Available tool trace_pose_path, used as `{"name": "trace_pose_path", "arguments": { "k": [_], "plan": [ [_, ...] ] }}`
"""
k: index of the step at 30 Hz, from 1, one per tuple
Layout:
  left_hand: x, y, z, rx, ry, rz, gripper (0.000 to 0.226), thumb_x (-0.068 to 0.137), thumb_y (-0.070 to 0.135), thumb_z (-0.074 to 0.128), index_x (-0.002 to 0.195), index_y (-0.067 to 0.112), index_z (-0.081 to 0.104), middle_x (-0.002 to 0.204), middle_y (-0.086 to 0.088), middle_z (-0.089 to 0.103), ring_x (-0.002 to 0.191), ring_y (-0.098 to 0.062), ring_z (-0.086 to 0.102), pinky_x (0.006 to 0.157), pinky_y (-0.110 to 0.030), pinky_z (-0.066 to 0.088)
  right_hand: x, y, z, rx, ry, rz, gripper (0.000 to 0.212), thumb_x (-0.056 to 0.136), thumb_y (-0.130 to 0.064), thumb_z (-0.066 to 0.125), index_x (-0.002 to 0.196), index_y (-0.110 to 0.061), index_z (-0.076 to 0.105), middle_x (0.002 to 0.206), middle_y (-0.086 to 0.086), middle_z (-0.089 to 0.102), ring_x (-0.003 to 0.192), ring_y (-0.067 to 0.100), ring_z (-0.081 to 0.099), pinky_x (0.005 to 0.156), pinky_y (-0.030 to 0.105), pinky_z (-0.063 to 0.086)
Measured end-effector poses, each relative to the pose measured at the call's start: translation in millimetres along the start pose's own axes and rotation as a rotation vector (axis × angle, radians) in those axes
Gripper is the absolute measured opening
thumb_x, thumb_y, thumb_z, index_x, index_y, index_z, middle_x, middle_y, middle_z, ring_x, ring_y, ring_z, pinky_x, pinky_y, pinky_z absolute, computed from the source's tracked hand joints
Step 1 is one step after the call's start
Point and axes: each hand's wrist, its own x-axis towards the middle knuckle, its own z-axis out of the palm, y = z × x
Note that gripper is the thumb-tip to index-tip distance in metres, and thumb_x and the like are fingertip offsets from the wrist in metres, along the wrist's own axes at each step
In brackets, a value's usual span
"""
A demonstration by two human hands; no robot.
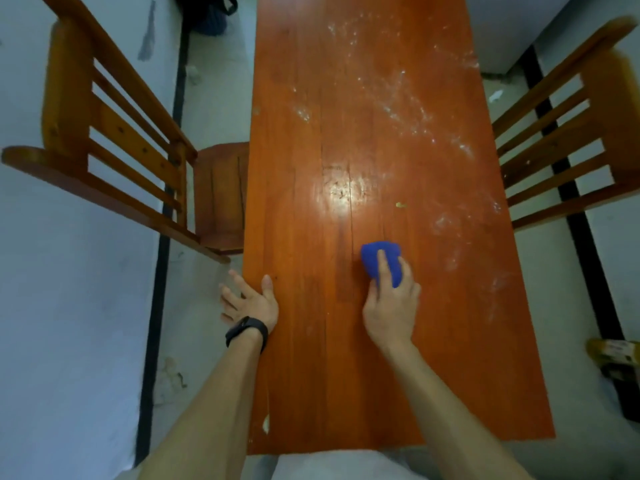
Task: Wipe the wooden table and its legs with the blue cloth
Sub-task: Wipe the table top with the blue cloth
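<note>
Orange-brown wood, glossy: one long narrow tabletop (pixel 301 358), seen from above in the head view, running away from the person.

Blue cloth (pixel 381 259): bunched into a pad, lying on the tabletop nearer the near end than the far, somewhat right of the centre line. Pressed flat under the right hand.

Right hand (pixel 391 306): palm down on the cloth, fingers (pixel 382 268) laid over its top and curled round its near side, gripping it. Forearm bare.

Left hand (pixel 251 301): spread wide, holding nothing, resting at the left edge of the tabletop; the thumb lies on the wood, the other fingers reach out past the edge. Black band (pixel 247 330) on the wrist.

White dusty smears (pixel 405 109): scattered over the far right part of the tabletop and down along the right edge; a bright glare patch sits near the middle.

Small pale speck (pixel 400 205): on the tabletop beyond the cloth, apart from it.

Wooden chair (pixel 114 133): slatted back, at the left edge, seat touching or just beside the tabletop; which cannot be told.

Second wooden chair (pixel 561 140): slatted back, at the right edge.

Dark bundle (pixel 207 12): on the floor by the far left corner, blurred.
</note>
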Motion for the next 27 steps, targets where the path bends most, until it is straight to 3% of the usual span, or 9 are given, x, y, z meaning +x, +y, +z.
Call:
{"name": "trace_pose_path", "arguments": {
  "k": [3, 5, 7, 11, 13, 18, 21, 23, 27],
  "plan": [
    [-1, -6, -2, -0.027, 0.001, 0.082, 0.078, 0.098, 0.062, 0.024, 0.155, 0.023, -0.012, 0.163, -0.013, 0.000, 0.149, -0.034, 0.008, 0.119, -0.051, 0.008, -62, -41, 27, -0.072, -0.237, -0.549, 0.069, 0.089, -0.022, 0.053, 0.151, -0.040, 0.027, 0.157, 0.007, 0.028, 0.115, 0.032, 0.044, 0.089, 0.041, 0.045],
    [-3, -16, -5, -0.009, -0.012, 0.179, 0.079, 0.098, 0.060, 0.028, 0.155, 0.021, -0.012, 0.163, -0.013, 0.006, 0.148, -0.034, 0.015, 0.119, -0.050, 0.013, -64, -31, 30, -0.095, -0.299, -0.688, 0.076, 0.086, -0.020, 0.056, 0.151, -0.043, 0.024, 0.158, 0.003, 0.026, 0.113, 0.031, 0.046, 0.084, 0.040, 0.047],
    [-5, -28, -12, 0.051, -0.053, 0.253, 0.080, 0.098, 0.060, 0.027, 0.154, 0.022, -0.016, 0.164, -0.012, 0.002, 0.148, -0.033, 0.014, 0.120, -0.049, 0.012, -43, -4, 25, -0.112, -0.232, -0.540, 0.075, 0.084, -0.018, 0.058, 0.150, -0.042, 0.029, 0.156, 0.004, 0.031, 0.106, 0.032, 0.048, 0.082, 0.042, 0.048],
    [-22, -61, -20, 0.361, 0.083, 0.506, 0.079, 0.099, 0.059, 0.023, 0.150, 0.026, -0.028, 0.160, -0.006, -0.026, 0.150, -0.025, -0.012, 0.117, -0.046, -0.011, 0, 36, -3, -0.101, -0.055, 0.116, 0.060, 0.093, -0.019, 0.051, 0.149, -0.034, 0.036, 0.154, 0.012, 0.032, 0.108, 0.042, 0.047, 0.091, 0.047, 0.043],
    [-33, -68, -17, 0.427, 0.115, 0.668, 0.080, 0.098, 0.059, 0.021, 0.147, 0.026, -0.033, 0.156, -0.003, -0.036, 0.146, -0.020, -0.025, 0.116, -0.044, -0.017, -2, 26, -3, -0.068, -0.024, 0.219, 0.057, 0.096, -0.022, 0.049, 0.150, -0.034, 0.034, 0.156, 0.012, 0.029, 0.113, 0.043, 0.044, 0.095, 0.049, 0.040],
    [-50, -70, 14, 0.547, -0.039, 0.690, 0.080, 0.095, 0.067, 0.015, 0.141, 0.031, -0.040, 0.149, 0.004, -0.045, 0.143, -0.020, -0.033, 0.118, -0.044, -0.018, -89, -15, 30, -0.069, -0.167, -0.453, 0.072, 0.085, -0.019, 0.058, 0.150, -0.037, 0.033, 0.156, 0.007, 0.032, 0.111, 0.032, 0.046, 0.087, 0.042, 0.045],
    [-54, -62, 19, 0.603, -0.062, 0.620, 0.084, 0.092, 0.073, 0.014, 0.139, 0.029, -0.039, 0.146, 0.003, -0.048, 0.140, -0.020, -0.038, 0.114, -0.045, -0.023, -87, 16, 24, -0.069, -0.192, -0.580, 0.074, 0.084, -0.019, 0.059, 0.149, -0.042, 0.032, 0.157, 0.002, 0.031, 0.111, 0.030, 0.046, 0.083, 0.041, 0.046],
    [-54, -55, 15, 0.658, -0.116, 0.583, 0.084, 0.089, 0.077, 0.008, 0.136, 0.030, -0.044, 0.143, 0.003, -0.054, 0.136, -0.019, -0.044, 0.114, -0.045, -0.024, -59, 58, 14, -0.097, -0.107, -0.410, 0.066, 0.085, -0.019, 0.053, 0.146, -0.040, 0.040, 0.154, 0.004, 0.037, 0.106, 0.033, 0.050, 0.083, 0.042, 0.046],
    [-56, -50, 12, 0.734, -0.158, 0.538, 0.084, 0.087, 0.079, 0.005, 0.132, 0.030, -0.047, 0.139, 0.002, -0.057, 0.136, -0.021, -0.044, 0.116, -0.047, -0.022, 0, 118, -24, -0.009, 0.042, 0.339, 0.056, 0.095, -0.021, 0.046, 0.148, -0.038, 0.036, 0.156, 0.007, 0.029, 0.112, 0.042, 0.044, 0.095, 0.047, 0.039]
  ]
}}
